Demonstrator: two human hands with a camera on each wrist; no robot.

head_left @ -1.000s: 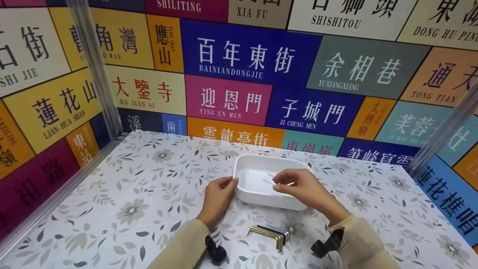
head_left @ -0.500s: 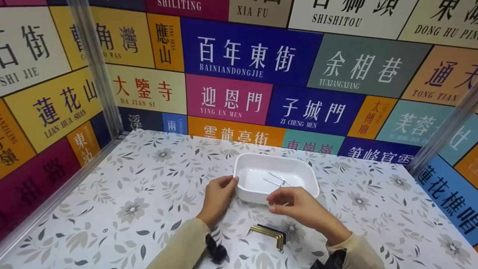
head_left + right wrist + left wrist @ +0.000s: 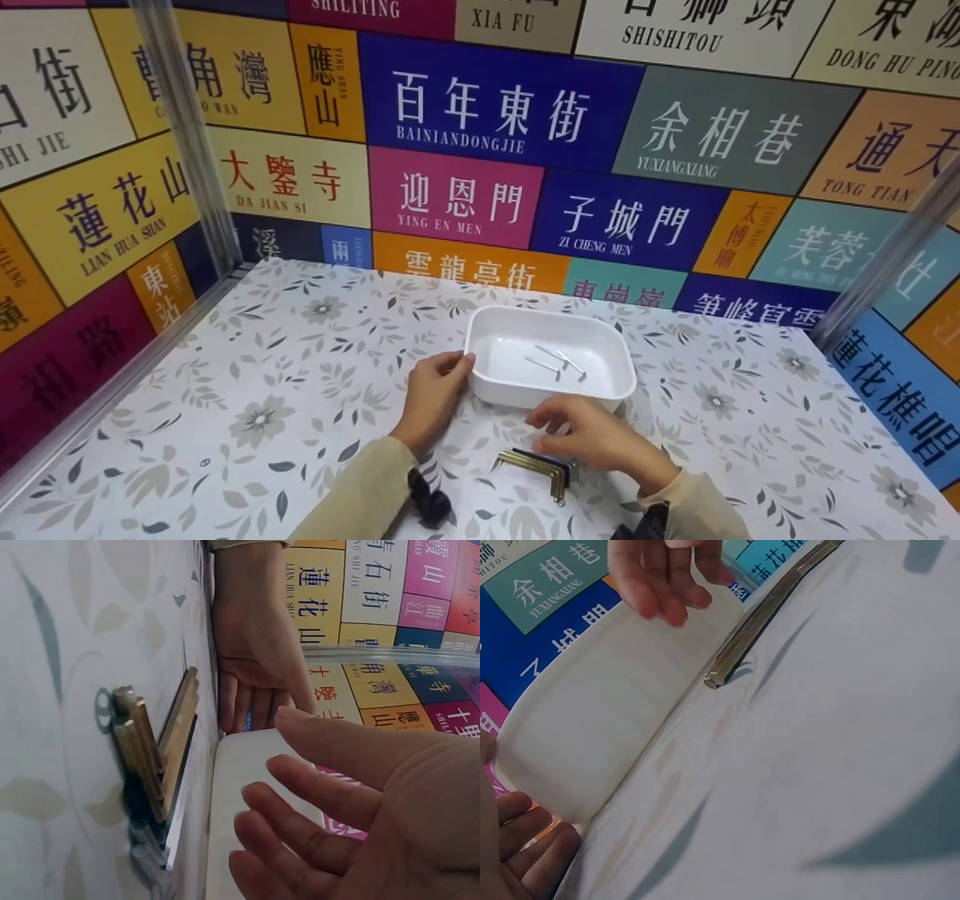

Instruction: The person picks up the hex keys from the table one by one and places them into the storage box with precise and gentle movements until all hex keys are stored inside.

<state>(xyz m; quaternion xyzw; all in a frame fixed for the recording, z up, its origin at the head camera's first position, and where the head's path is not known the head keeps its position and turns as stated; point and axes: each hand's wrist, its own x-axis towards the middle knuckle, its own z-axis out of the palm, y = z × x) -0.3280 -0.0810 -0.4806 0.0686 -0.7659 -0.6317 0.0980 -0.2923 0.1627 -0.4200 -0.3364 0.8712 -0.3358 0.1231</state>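
Note:
A white plastic box (image 3: 504, 393) stands on the table, gripped at its left end by my left hand (image 3: 433, 394), with the thumb at the rim. Inside the box lie a few small silver hex keys (image 3: 543, 364). My right hand (image 3: 589, 439) hovers in front of the box, above a row of L-shaped hex keys (image 3: 525, 460). Its fingers are loosely bent and nothing is between them. In the right wrist view, gold hex keys (image 3: 139, 742) lie beside darker and silver ones on the tablecloth. The right hand covers part of this row in the head view.
A floral tablecloth (image 3: 259, 420) covers the table. Printed panels with large characters (image 3: 487, 97) stand behind and to both sides, with clear corner posts (image 3: 199, 165) at left and right.
My right hand has come out of the box toward me, leaving a silver hex key inside, and now hovers near the row on the table. The left hand has stayed at the box.

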